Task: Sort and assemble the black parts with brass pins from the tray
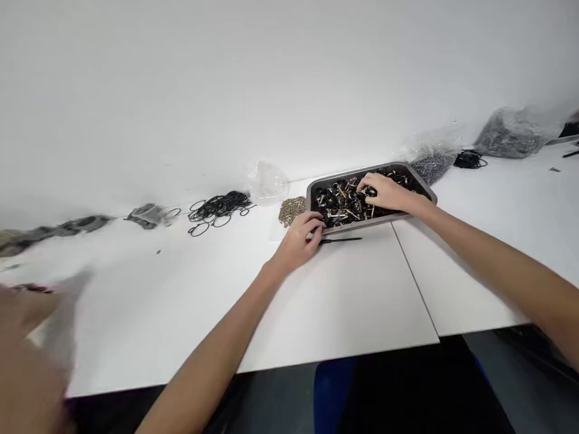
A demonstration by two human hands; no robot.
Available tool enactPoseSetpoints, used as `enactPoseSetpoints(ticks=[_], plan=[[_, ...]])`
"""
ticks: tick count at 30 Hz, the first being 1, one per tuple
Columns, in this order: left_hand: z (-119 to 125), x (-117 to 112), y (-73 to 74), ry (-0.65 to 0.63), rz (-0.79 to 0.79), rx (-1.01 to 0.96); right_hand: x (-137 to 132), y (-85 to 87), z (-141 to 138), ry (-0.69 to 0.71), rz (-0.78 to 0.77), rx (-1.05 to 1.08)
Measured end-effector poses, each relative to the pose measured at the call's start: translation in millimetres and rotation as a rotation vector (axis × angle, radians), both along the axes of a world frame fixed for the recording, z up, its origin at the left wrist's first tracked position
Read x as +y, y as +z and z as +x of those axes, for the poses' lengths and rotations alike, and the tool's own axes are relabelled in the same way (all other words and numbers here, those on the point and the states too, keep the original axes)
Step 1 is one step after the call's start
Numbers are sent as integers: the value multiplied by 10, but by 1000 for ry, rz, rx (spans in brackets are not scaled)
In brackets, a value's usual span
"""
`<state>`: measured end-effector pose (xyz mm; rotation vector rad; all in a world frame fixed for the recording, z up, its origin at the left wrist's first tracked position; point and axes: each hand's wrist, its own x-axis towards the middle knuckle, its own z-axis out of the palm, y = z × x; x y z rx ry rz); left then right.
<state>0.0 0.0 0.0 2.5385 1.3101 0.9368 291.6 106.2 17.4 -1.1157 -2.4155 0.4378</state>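
Beneath my half-curled right fingers [366, 181], small black-and-metal parts [340, 200] fill a grey rectangular tray [362, 224]; my bent left fingers [311, 217] meet its corner beside a black rod [342, 240]. I can't tell either's grip.

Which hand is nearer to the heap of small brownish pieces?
Left: the left hand is right by the heap, at the tray's near-left corner; the right hand reaches into the tray, farther away.

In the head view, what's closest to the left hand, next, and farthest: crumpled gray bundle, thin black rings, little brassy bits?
1. Little brassy bits, just beyond the left hand.
2. Thin black rings, to its left.
3. Crumpled gray bundle, farther left.
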Motion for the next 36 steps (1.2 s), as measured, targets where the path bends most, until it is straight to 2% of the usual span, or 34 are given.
enactPoseSetpoints(ticks=[8, 16, 21, 25, 29, 32, 36], plan=[[7, -44, 63, 7, -43, 15, -64, 33, 8, -62, -74, 157], [19, -58, 91, 14, -55, 29, -26, -3, -1, -65, -11, 163], [16, -53, 87, 13, -49, 32, -81, 34, -1, -85, -10, 188], [13, -49, 86, 1, -37, 35, -108, 71, -9, -158, -52, 288], [16, -48, 90, 1, -42, 37, -63, 100, -1, -226, -18, 439], [21, -48, 89, 5, -49, 31, -16, 126, 15, -272, -116, 584], [22, -46, 85, 4, -50, 23, 14, 177, 39, -315, -413, 918]])
